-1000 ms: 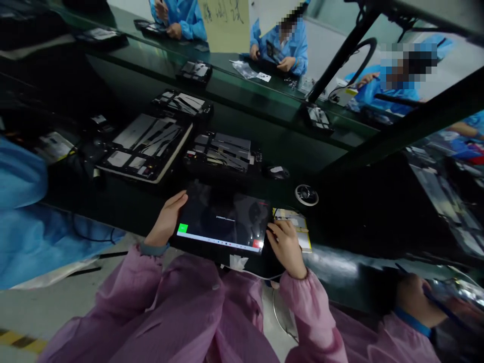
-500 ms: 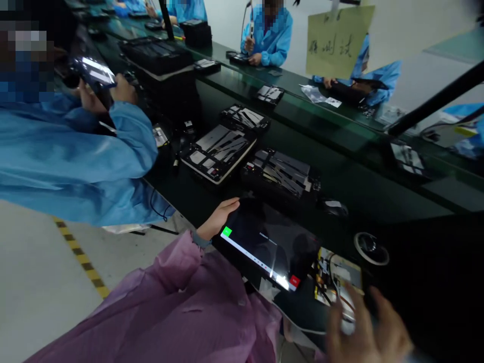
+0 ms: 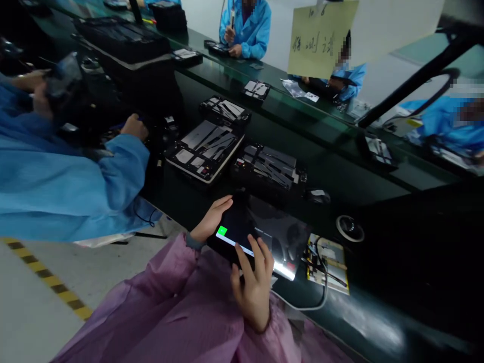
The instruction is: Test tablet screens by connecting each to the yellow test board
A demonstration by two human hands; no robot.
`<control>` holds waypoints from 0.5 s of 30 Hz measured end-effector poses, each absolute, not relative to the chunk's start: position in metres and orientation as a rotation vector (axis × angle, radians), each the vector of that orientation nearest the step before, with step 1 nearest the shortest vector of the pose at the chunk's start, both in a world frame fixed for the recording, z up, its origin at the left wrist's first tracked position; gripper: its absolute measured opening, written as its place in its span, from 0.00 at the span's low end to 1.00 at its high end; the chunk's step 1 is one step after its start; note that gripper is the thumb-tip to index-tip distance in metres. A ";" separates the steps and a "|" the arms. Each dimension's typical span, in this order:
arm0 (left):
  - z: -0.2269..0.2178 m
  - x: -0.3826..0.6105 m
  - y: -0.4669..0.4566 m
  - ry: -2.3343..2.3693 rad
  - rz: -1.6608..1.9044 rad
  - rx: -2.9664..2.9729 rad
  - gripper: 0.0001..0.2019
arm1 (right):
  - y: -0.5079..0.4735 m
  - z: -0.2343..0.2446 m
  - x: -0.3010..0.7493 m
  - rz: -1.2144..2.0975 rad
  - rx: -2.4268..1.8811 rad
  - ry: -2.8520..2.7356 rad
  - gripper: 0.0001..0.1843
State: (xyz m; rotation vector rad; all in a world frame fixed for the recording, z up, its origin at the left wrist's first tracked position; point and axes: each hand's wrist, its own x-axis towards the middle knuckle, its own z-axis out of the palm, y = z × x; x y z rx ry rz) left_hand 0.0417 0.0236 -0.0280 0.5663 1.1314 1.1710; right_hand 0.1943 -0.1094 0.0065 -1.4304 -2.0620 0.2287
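A tablet with a dark, lit screen lies tilted over the bench's near edge; a green square shows at its left end and a red one at its right. My left hand grips the tablet's left end, its thumb and fingers around the edge. Over the lower part of the screen is my right hand, fingers spread, the fingertips at or just above the glass; whether they touch I cannot tell. Right of the tablet sits a yellow-edged piece with a cable on it.
Opened tablets with bared insides lie in stacks beyond my hands, another stack beside them. A round white-rimmed object rests to the right. At left, a co-worker's blue sleeve reaches over the bench. A yellow paper sign hangs ahead.
My right hand has moved left from beside the cable to over the tablet's screen. My left hand keeps its hold. The co-worker at left has lowered a device, and the view has shifted.
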 end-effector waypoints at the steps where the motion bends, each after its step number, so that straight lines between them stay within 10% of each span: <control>1: -0.029 0.041 0.023 1.149 1.173 0.559 0.23 | -0.115 0.004 0.201 0.224 -1.466 -2.011 0.28; 15: -0.034 0.042 0.020 1.296 1.201 0.464 0.16 | -0.157 -0.018 0.256 0.067 -1.756 -1.705 0.21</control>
